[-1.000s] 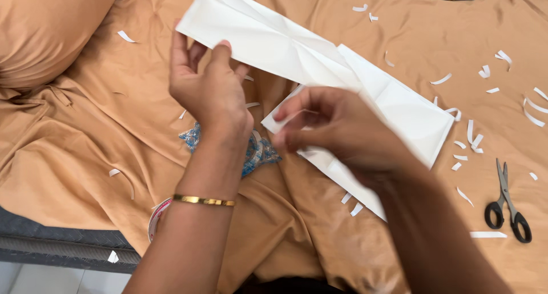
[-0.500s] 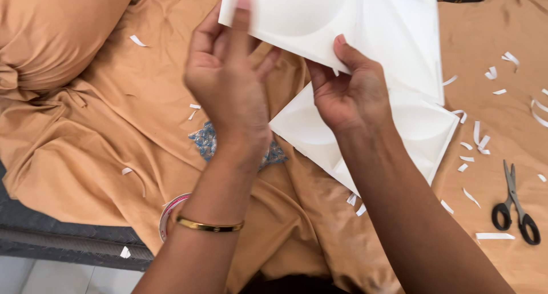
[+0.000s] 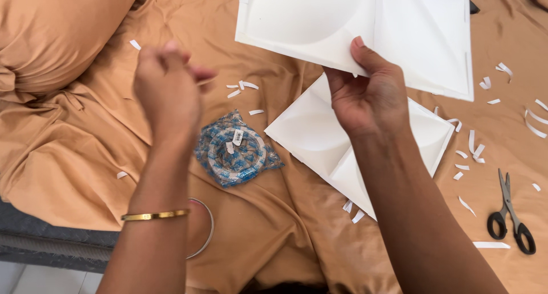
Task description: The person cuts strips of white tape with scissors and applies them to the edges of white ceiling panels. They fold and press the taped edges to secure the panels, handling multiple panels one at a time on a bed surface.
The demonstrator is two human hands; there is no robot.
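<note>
My right hand (image 3: pixel 371 97) grips the lower edge of a white embossed panel (image 3: pixel 411 25), thumb on top, and holds it up over the bed. A second white panel (image 3: pixel 311 131) lies flat on the orange sheet beneath it, partly hidden by my right forearm. My left hand (image 3: pixel 168 85) hovers apart from the panel to the left, blurred, with its fingers pinched together; I cannot make out anything in them. A gold bangle (image 3: pixel 154 215) circles the left wrist. A ring of tape in a blue wrapper (image 3: pixel 237 151) lies between my arms.
Black-handled scissors (image 3: pixel 510 217) lie at the right among several white paper strips (image 3: pixel 474 143). An orange pillow (image 3: pixel 57 31) fills the upper left. A clear ring (image 3: pixel 206 228) sits by my left forearm. The bed edge (image 3: pixel 51 245) runs along the lower left.
My left hand has let go of the raised panel and pulled away to the left with its fingers closed. My right hand alone now holds the panel up.
</note>
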